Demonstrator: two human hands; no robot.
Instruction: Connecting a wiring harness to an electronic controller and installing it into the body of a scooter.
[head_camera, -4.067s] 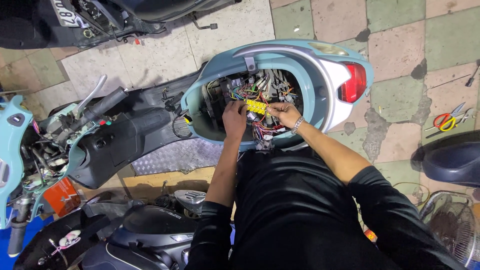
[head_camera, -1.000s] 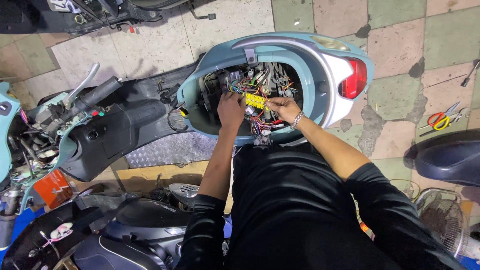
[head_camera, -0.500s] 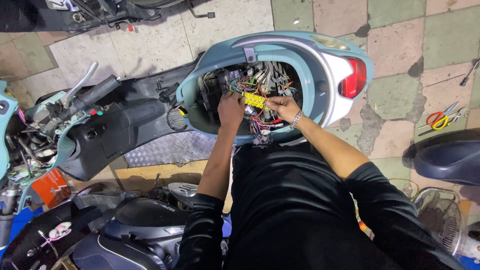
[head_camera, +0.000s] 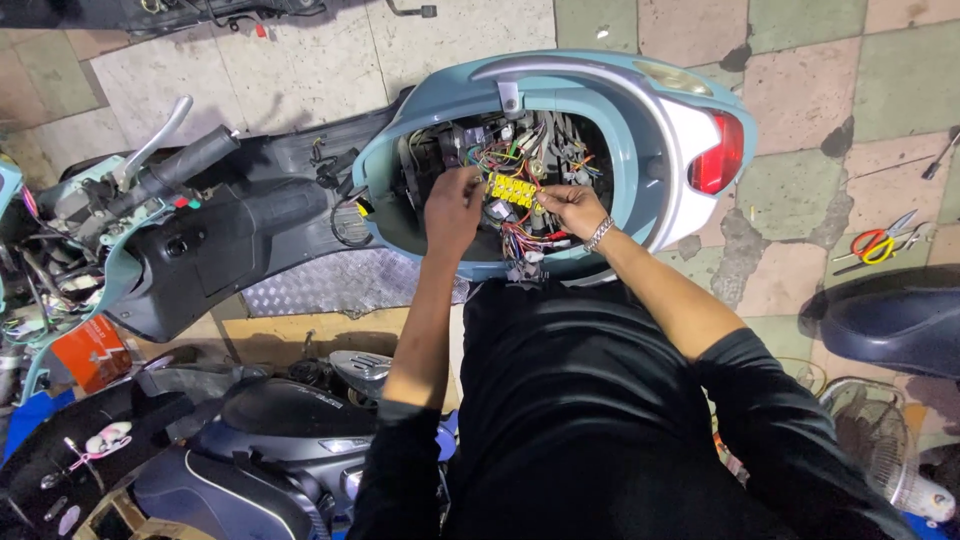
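Inside the scooter's open body (head_camera: 600, 90), my left hand (head_camera: 452, 205) and right hand (head_camera: 570, 208) pinch at the wire bundle (head_camera: 520, 240) beside the yellow connector block (head_camera: 512, 188); I judge a hard tug could unseat a wire.

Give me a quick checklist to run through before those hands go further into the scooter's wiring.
1. Both hands in view: left hand and right hand inside the open scooter body: ok.
2. Yellow connector block visible between the hands: ok.
3. Wire bundle untangled: not ok, loose and crossing.
4. What each grip holds: cannot tell.
5. Scissors within reach: not ok, away on the floor.
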